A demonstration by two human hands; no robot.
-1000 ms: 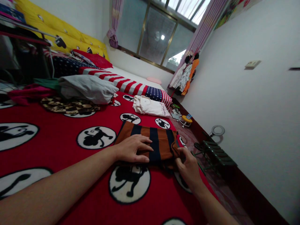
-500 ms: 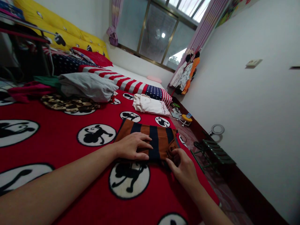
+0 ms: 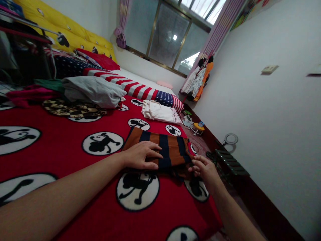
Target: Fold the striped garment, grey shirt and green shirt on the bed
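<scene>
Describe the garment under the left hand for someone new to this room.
On the red monkey-print blanket, near the wall-side edge, lies a folded garment under the left hand. Its brown and navy stripes set it apart from the white clothes and grey clothes.

A grey folded garment [image 3: 92, 92] and cream folded shirt [image 3: 159, 112] lie on the red monkey-print blanket [image 3: 62, 140]; stars-and-stripes bolster [image 3: 132, 88] beyond; green folding stool [image 3: 232, 162] on the floor [image 3: 200, 144].

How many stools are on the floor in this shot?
2: a green folding stool by the wall, right of the bed, and a small yellow stool farther along, near the hanging clothes. The bed may hide others.
</scene>
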